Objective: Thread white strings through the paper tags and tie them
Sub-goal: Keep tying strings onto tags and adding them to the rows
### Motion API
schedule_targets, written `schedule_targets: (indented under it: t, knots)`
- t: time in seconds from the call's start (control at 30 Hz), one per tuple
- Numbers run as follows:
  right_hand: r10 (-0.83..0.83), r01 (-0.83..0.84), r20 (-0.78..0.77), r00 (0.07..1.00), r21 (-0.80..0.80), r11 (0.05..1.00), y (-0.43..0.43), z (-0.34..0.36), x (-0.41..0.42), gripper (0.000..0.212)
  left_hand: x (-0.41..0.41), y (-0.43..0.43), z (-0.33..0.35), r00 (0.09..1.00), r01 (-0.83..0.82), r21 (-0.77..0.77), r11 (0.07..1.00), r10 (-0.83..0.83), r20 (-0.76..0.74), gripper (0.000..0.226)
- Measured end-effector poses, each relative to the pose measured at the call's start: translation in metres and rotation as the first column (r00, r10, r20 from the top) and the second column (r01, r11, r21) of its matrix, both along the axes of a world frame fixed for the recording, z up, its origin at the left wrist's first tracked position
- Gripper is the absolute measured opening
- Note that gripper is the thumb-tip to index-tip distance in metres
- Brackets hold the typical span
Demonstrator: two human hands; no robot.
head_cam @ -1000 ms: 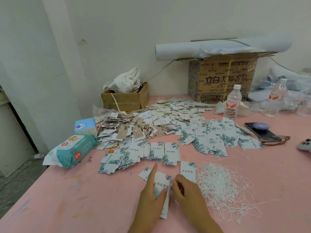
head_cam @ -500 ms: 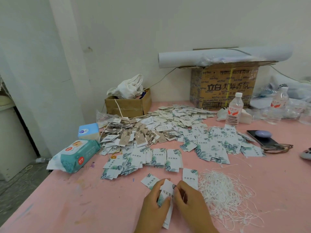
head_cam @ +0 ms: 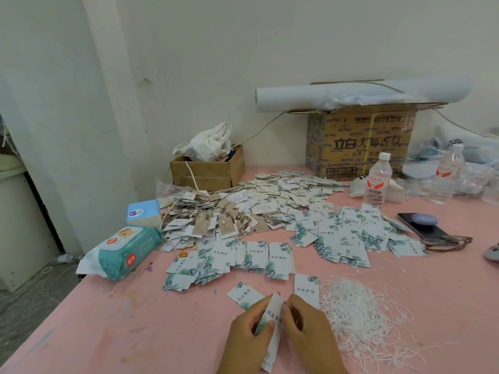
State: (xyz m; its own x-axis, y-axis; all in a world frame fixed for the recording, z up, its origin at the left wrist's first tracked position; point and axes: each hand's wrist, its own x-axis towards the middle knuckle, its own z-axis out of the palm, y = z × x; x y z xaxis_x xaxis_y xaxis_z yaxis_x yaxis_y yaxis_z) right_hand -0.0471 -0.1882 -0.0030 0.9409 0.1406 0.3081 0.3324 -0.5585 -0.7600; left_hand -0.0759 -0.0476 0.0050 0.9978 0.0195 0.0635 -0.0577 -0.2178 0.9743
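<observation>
Two hands meet low at the near side, and both wrists are cut off by the bottom of the view. The left hand [head_cam: 248, 336] has its fingers curled round the left side of a long white tag [head_cam: 274, 314] with leaf print, thumb laid on its face. The right hand [head_cam: 310, 333] curls in against the tag's right edge and pinches it there, but its fingertips are tucked behind the paper and I cannot make out whether any string runs between them. The tag stands tilted between the two palms; its lower end drops out of sight, and its hole is too small to find. Left of the left hand the pink table [head_cam: 108, 333] lies bare out to its slanting left edge, where a pack of wipes [head_cam: 127, 252] sits well away from the hands. Just right of the right hand lies a tangled pile of white strings [head_cam: 359, 314], its nearest strands close beside the knuckles. Just beyond the fingers two loose tags lie flat, one [head_cam: 244, 294] ahead of the left hand and one [head_cam: 306, 291] ahead of the right, neither touched. Farther ahead spreads a wide litter of leaf-print tags [head_cam: 343, 238], and beyond it to the left a heap of brown tags [head_cam: 216, 222].
</observation>
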Motion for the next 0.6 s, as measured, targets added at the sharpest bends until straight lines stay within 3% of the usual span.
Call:
schedule_targets:
  t: [0.6]
  knots:
    - [-0.006,0.005,-0.021,1.0,-0.049,0.999,0.0004,-0.0004,0.0,0.028,0.0,-0.0014,-0.0027,1.0,-0.021,0.012,1.0,0.021,-0.006,0.052]
